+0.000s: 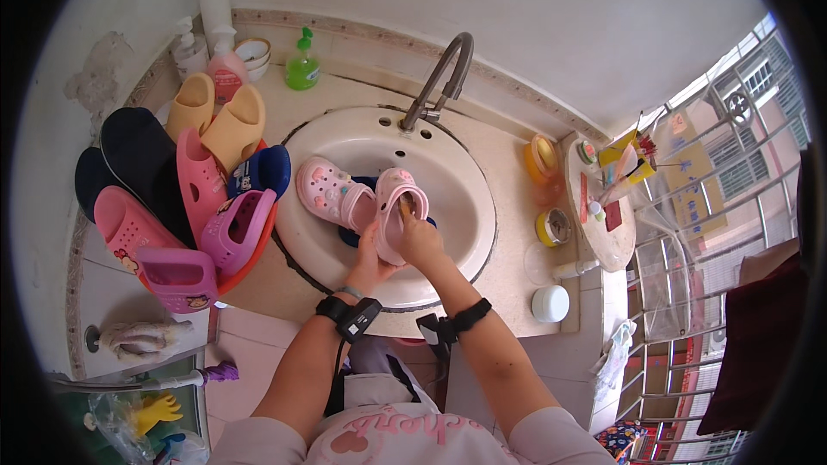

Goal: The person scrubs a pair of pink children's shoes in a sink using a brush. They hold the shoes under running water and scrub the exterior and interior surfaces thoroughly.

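Note:
Over the white oval sink (475, 232), my left hand (369, 258) grips a pale pink clog (392, 237) by its side and heel. My right hand (420, 241) is closed around a brown tool, which looks like a small brush (406, 206); its end is inside the clog and most of it is hidden by my fingers. A second pale pink clog (323, 186), dotted with small charms, rests in the basin on the left, touching the held one. Something dark blue (348, 236) lies beneath both clogs, mostly covered.
A red basin (269, 237) heaped with slippers and clogs stands left of the sink. Behind are a curved faucet (439, 86) and a green pump bottle (302, 65). Along the right counter sit a yellow container (541, 159), a tin (553, 228) and a white jar (550, 303).

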A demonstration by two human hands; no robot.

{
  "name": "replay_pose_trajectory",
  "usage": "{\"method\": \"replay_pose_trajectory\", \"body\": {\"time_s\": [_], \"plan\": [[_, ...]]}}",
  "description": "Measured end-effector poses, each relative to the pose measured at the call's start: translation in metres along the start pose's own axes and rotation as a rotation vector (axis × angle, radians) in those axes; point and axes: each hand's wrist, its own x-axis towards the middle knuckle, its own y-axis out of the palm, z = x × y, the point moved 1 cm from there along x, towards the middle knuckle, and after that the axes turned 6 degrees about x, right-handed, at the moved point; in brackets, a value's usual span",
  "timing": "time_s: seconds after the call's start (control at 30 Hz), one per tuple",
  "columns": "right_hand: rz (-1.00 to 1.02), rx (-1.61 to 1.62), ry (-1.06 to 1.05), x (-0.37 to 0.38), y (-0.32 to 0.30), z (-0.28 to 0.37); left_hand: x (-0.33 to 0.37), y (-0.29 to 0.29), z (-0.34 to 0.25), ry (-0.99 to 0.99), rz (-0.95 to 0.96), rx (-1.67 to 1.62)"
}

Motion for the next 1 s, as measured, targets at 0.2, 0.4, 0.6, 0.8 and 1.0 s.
{"method": "replay_pose_trajectory", "body": {"time_s": [0.2,0.4,0.6,0.8,1.0], "plan": [[0.075,-0.082,-0.158,-0.09,-0.031,0.031,0.003,-0.005,-0.004,0.041,-0.057,-0.082],[0.086,-0.108,-0.036,-0.003,-0.007,0.008,0.005,-0.004,0.003,-0.051,0.05,-0.197],[0.107,-0.115,-0.052,-0.021,-0.016,-0.001,-0.004,0.0,-0.002,-0.028,-0.046,-0.043],[0.195,-0.16,-0.107,-0.074,-0.03,0.014,0.001,-0.007,-0.004,0.056,-0.059,0.022],[0.125,-0.128,-0.015,0.018,-0.003,-0.013,-0.003,0.007,0.001,-0.017,-0.095,0.022]]}}
